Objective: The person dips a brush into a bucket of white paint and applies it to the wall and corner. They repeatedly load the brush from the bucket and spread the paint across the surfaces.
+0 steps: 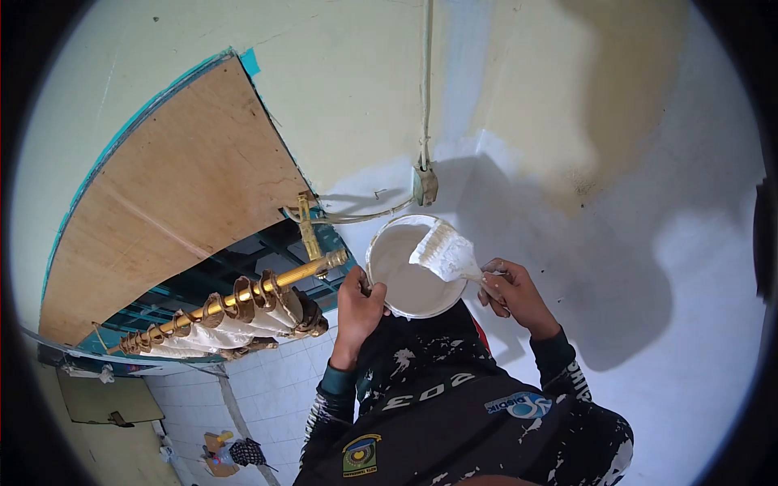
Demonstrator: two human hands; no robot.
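Note:
A round white bucket (417, 308) holds pale, whitish paint. My left hand (361, 306) grips its rim on the left side, with the thumb at the edge. In my right hand (519, 296) is the handle of a wide paintbrush (446, 253), the fingers closed around it. The brush's bristles are coated in white and lie over the bucket's opening, pointing to the upper left. Whether the bristles touch the paint cannot be told.
Behind the bucket, the wall (527, 211) carries a small switch box (425, 185) with cables. To the left are a plywood panel (178, 178) and a golden curtain rod (284, 278) with a bunched curtain (235, 328). Several items lie on the tiled floor (190, 405) below.

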